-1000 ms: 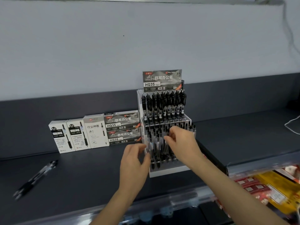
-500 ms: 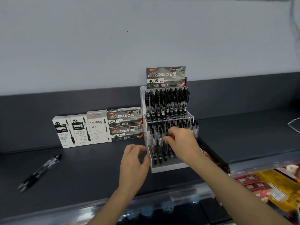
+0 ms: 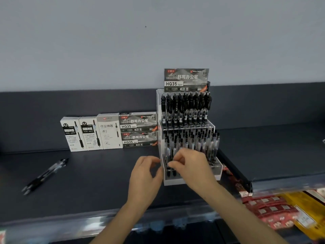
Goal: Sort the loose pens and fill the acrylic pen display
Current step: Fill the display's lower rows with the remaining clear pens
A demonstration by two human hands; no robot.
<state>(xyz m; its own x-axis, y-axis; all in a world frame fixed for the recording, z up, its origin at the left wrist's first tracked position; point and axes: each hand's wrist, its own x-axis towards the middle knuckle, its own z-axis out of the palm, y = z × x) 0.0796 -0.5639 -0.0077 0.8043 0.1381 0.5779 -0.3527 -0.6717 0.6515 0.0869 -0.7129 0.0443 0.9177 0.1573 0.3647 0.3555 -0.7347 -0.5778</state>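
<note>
The tiered acrylic pen display stands on the dark shelf, with black pens filling its upper row and several more in the lower tier. My right hand is at the front of the lower tier, its fingertips pinching a black pen among the front slots. My left hand hovers by the display's left wall with fingers loosely curled and nothing in it. A few loose black pens lie on the shelf far to the left.
White pen boxes and two stacked grey HQ35 boxes line the back wall left of the display. The dark shelf has a front edge close to my wrists. Red and yellow packets hang below right.
My right hand has dropped from the tops of the lower-tier pens to the front slots. My left hand has drawn a little closer to the display's side.
</note>
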